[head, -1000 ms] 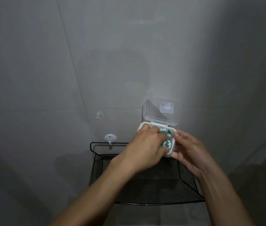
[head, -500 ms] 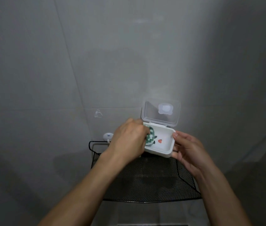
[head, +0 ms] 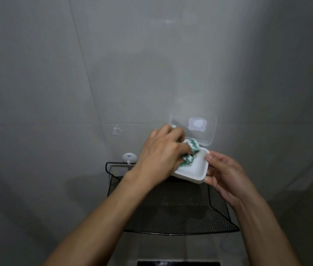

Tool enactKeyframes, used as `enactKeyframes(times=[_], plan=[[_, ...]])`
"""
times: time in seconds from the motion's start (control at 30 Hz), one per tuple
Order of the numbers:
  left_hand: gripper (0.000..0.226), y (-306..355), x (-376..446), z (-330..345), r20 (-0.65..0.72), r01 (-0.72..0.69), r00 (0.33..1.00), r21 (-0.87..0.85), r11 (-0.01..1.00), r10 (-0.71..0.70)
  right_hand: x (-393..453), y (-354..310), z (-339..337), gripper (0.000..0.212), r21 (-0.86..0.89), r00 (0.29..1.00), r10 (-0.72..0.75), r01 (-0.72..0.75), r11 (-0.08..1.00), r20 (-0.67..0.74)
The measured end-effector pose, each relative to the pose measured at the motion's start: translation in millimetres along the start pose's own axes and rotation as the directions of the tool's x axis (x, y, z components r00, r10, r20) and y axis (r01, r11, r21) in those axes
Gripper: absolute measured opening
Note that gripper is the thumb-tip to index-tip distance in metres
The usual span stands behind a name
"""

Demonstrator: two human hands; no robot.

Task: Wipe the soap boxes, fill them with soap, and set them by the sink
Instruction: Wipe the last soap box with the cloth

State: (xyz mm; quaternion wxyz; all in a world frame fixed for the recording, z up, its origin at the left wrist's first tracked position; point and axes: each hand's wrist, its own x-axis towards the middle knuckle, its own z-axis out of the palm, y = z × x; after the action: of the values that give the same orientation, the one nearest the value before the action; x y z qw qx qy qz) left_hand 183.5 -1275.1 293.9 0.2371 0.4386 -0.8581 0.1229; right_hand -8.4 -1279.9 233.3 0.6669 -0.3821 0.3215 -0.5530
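A white soap box [head: 195, 170] is held in the air above a black mesh shelf, its clear lid [head: 199, 129] standing open and upright behind it. My right hand [head: 222, 175] grips the box by its right side. My left hand [head: 161, 152] holds a bunched green and white cloth [head: 191, 152] and presses it into the left part of the box, by the hinge. The box's left wall is hidden behind that hand.
A black wire mesh shelf [head: 171, 212] hangs on the grey tiled wall from a white hook [head: 129, 158] just below my hands. A dark edge [head: 178, 263] shows at the bottom of the view.
My left hand has rubbed the cloth from the box's right part to its left end and then back toward the hinge. The right hand has kept its hold on the box.
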Motion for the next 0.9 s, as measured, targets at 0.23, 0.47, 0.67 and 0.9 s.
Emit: enactKeyframes(times=[0.23,0.47,0.67,0.9], plan=[[0.020,-1,0,6,0.043,0.111,0.992,0.103,0.989,-0.116,0,-3,-5,0.028,-0.038,0.995,0.012,-0.016,0.999,-0.099],[0.032,1,-9,14,0.210,0.045,0.976,0.092,0.995,-0.064,1,0,-8,0.017,-0.072,0.990,0.019,-0.029,0.997,-0.137],[0.029,-1,-13,16,0.317,0.120,0.945,-0.104,0.987,-0.082,0,11,-10,0.015,-0.064,0.987,0.051,-0.062,0.996,-0.152],[0.022,8,-20,12,0.232,0.142,0.973,-0.557,0.818,-0.011,1,8,-9,0.020,-0.078,0.990,0.066,-0.076,0.994,-0.126]])
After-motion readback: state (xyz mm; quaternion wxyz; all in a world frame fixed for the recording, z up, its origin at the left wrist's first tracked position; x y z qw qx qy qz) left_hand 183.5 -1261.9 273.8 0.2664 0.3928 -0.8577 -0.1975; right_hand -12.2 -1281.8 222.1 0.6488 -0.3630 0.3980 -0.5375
